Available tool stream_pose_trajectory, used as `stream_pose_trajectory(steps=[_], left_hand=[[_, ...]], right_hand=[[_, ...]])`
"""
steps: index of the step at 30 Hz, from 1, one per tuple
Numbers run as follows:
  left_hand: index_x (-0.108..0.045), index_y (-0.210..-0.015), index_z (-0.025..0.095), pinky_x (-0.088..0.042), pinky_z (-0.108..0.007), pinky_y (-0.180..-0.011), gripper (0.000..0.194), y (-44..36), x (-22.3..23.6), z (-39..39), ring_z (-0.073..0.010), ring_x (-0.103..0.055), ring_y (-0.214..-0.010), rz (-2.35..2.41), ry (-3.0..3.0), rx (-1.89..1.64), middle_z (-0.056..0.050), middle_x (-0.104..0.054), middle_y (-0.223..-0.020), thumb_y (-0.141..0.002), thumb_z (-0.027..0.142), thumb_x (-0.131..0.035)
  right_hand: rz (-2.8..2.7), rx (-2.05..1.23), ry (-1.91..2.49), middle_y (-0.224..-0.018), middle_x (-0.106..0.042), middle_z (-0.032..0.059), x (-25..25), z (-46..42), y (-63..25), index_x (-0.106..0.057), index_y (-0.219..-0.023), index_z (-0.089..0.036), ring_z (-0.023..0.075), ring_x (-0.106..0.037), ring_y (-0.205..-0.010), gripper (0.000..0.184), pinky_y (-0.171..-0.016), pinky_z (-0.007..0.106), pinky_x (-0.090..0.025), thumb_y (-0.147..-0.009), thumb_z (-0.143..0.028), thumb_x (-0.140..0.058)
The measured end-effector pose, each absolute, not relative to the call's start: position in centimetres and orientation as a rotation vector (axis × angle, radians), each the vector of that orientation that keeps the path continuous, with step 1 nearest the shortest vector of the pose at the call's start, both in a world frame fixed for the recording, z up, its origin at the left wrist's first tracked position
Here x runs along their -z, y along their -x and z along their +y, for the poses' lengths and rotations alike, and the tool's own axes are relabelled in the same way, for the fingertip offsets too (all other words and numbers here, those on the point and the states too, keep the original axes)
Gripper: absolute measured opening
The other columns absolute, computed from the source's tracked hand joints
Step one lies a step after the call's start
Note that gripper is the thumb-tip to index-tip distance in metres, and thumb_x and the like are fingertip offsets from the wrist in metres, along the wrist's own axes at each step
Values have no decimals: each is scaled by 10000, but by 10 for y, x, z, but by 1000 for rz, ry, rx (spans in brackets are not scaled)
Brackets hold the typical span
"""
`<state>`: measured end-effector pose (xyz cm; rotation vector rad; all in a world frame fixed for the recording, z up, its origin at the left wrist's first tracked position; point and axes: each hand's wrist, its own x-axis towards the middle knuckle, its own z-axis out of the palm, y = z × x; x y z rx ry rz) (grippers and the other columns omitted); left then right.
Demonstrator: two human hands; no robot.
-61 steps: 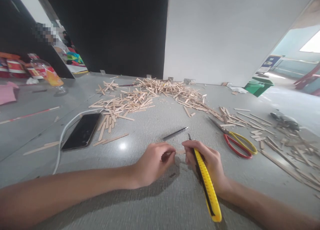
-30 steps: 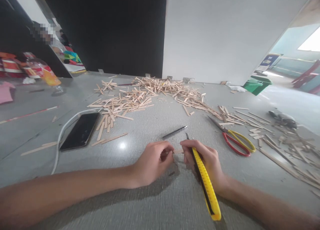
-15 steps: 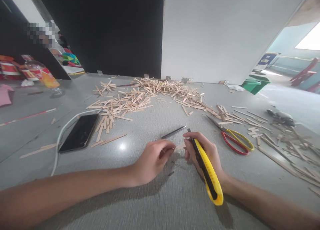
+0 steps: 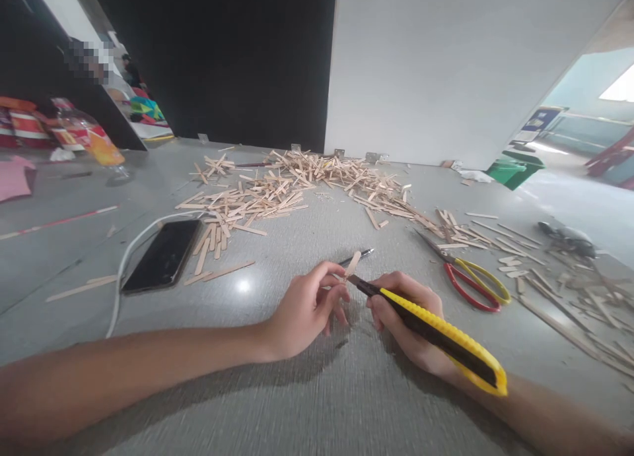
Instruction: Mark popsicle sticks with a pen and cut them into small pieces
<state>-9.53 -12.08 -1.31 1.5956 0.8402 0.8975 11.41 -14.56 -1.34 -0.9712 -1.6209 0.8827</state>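
Observation:
Between its thumb and fingers, my left hand pinches a short wooden craft stick, which points up and away from me. My right hand is closed around a yellow and black utility knife. The knife's blade meets the lower part of the stick, close to my left fingertips; whether it cuts in cannot be made out. Just behind the stick lies a pen on the grey table, partly hidden by it.
A large heap of craft sticks lies along the panels at the back. Scissors and thin wood strips are on the right. A phone, a white cable and a juice bottle are on the left.
My right hand has turned the knife so its blade now points left to the stick. The stick, held low between both hands before, now stands tilted upward in my left fingers.

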Motion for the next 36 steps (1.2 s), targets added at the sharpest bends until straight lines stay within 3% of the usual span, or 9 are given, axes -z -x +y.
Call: stream_pose_trajectory(steps=[10, 20, 26, 32, 36], left_hand=[[-498, -1171, 222, -596, -227, -518, 239, 95, 13, -121, -157, -741, -672, 824, -1569, -907, -31, -691, -942, -1064, 434, -522], [-498, -1176, 222, -576, -228, -523, 210, 97, 11, -122, -149, -724, -646, 856, -1686, -888, -27, -702, -902, -1078, 408, -488], [-494, -1151, 220, -556, -222, -518, 170, 97, 13, -121, -138, -708, -634, 872, -1707, -907, -23, -699, -892, -1081, 374, -488], [-461, -1158, 228, -554, -217, -497, 217, 96, 11, -120, -155, -729, -663, 813, -1593, -888, -25, -677, -918, -1078, 428, -490], [-452, -1173, 216, -573, -234, -522, 265, 95, 10, -118, -169, -740, -678, 761, -1475, -883, -34, -665, -915, -1063, 446, -525]], right_hand=[[-1593, -953, 960, -597, -652, -41, 12, -144, -108, -613, -1033, -228, 129, -584, -462, 106, -465, 251, -463, -978, -302, -665], [-1526, -1085, 950, -712, -673, -32, 12, -141, -111, -630, -1106, -242, 120, -619, -530, 124, -506, 245, -492, -1002, -308, -645], [-1598, -1048, 942, -664, -674, -31, 11, -142, -109, -644, -1095, -226, 125, -613, -549, 126, -534, 251, -489, -1011, -320, -644], [-1473, -1288, 877, -734, -678, -19, 5, -134, -110, -596, -983, -223, 127, -626, -590, 151, -586, 268, -536, -1029, -365, -621], [-1367, -1449, 782, -832, -681, -4, 8, -127, -114, -618, -1019, -214, 129, -632, -629, 154, -587, 273, -545, -1023, -367, -635]])
